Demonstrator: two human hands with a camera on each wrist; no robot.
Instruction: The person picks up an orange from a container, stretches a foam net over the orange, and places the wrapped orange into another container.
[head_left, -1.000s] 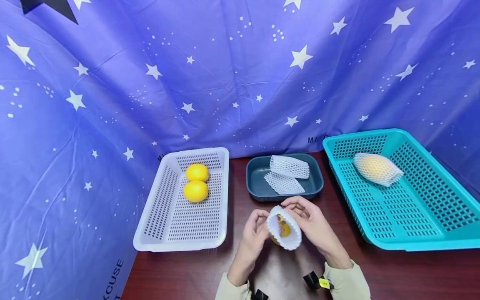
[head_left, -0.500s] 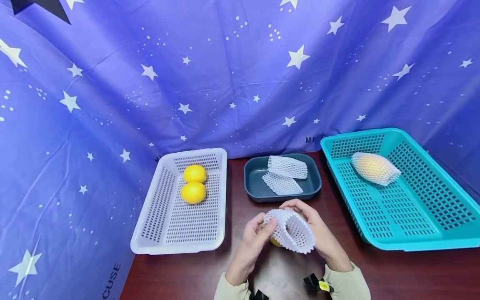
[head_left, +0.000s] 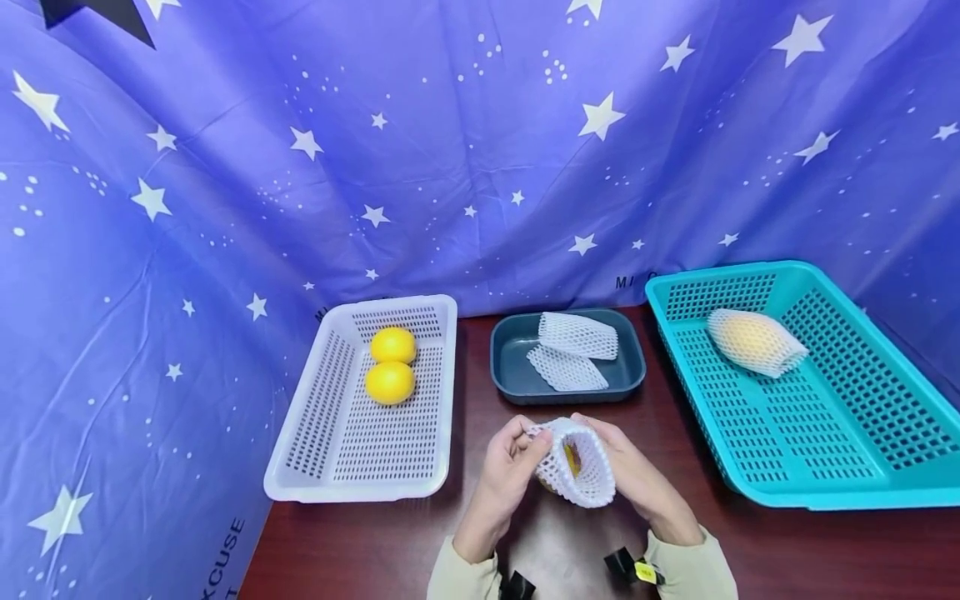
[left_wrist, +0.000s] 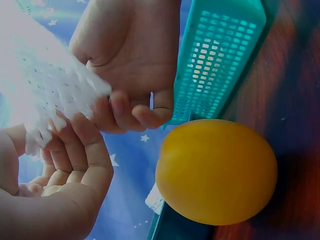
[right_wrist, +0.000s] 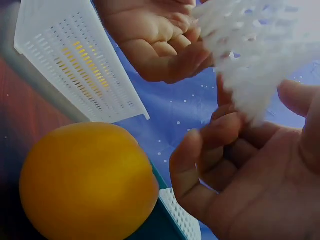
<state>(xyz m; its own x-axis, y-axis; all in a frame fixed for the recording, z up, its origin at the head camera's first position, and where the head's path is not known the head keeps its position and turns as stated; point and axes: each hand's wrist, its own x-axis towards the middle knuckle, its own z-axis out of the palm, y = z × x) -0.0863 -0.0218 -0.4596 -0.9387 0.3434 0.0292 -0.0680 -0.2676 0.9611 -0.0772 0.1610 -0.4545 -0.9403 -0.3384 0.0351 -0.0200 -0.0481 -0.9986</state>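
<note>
A white foam fruit net [head_left: 588,475] is stretched between my two hands, its mouth tilted toward the head camera. My left hand [head_left: 506,471] pinches its left edge between thumb and fingers. On the other side my right hand [head_left: 633,471] grips the rim, fingers curled at the mesh, as the right wrist view shows. Beneath the net sits a round yellow fruit [left_wrist: 217,172], apart from both hands in the wrist views. In the head view only a bit of it shows through the net's opening.
A white basket [head_left: 360,492] with two yellow fruits [head_left: 390,383] stands left. Behind the hands is a dark tray [head_left: 510,367] with two foam nets [head_left: 577,335]. The teal basket [head_left: 795,450] at right holds a netted fruit [head_left: 753,342]. A starry curtain [head_left: 465,150] hangs behind.
The net's mouth first swung right and covered the fruit from the head view, then turned back a little, so the fruit shows through it again. Both hands have stayed on the net.
</note>
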